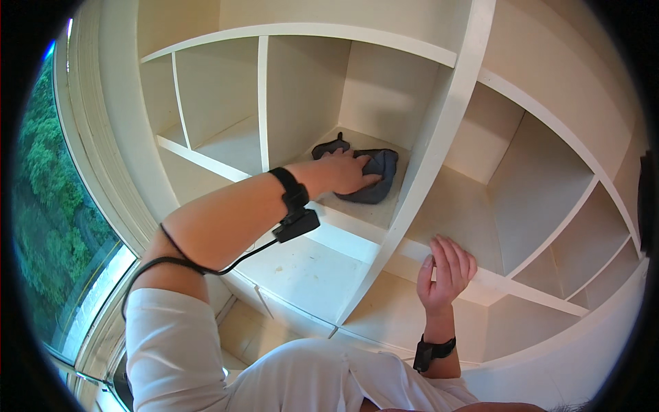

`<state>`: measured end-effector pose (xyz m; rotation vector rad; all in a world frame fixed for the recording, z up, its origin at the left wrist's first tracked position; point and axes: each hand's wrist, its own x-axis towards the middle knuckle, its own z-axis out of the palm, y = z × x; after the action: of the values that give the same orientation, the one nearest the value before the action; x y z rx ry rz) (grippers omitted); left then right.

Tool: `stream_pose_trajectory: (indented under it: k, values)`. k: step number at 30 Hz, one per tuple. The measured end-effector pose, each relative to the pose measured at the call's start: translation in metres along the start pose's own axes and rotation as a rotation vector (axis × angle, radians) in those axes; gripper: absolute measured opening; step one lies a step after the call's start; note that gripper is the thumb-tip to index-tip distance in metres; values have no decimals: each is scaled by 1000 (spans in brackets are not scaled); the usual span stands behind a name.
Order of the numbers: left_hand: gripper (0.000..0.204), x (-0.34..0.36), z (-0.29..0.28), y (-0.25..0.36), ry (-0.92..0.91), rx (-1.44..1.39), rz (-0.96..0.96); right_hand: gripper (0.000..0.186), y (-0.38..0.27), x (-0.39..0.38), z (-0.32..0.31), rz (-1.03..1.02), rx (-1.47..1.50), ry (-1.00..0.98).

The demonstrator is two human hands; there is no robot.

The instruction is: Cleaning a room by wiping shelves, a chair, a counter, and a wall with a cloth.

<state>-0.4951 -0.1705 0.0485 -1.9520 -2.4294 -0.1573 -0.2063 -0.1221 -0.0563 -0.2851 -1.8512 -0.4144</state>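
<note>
A dark grey cloth (pixel 384 172) lies bunched on the floor of a middle shelf compartment. My left hand (pixel 343 170) reaches in from the left and holds it down, fingers bent over the fabric and the cloth bulging out on both sides. The underside of that palm is hidden. Farther right, my right hand (pixel 447 271) rests at the front edge of the neighbouring compartment, its fingers stretched out and nothing in them. A black strap with a small box and cable (pixel 295 206) is on my left wrist, and a black band (pixel 434 351) on my right.
A white upright panel (pixel 429 165) divides the two compartments. More white shelves and thin dividers (pixel 263 103) surround them. Below, a lower white ledge (pixel 309 271) shows small specks. At the far left is a window (pixel 65 199) with green trees outside.
</note>
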Motion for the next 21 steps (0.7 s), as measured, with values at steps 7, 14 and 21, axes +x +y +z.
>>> stream_pose_trajectory:
  k: [7,14,21]
  values:
    - [75,-14,-1,5,13,26,-68,30,-1,-3,-5,33,29,-50]
    - [74,-58,7,-8,84,-30,153,31,1,-3,-10,43,8,-73]
    - [68,-33,4,-29,98,-63,-10,30,-7,0,0,27,1,-24]
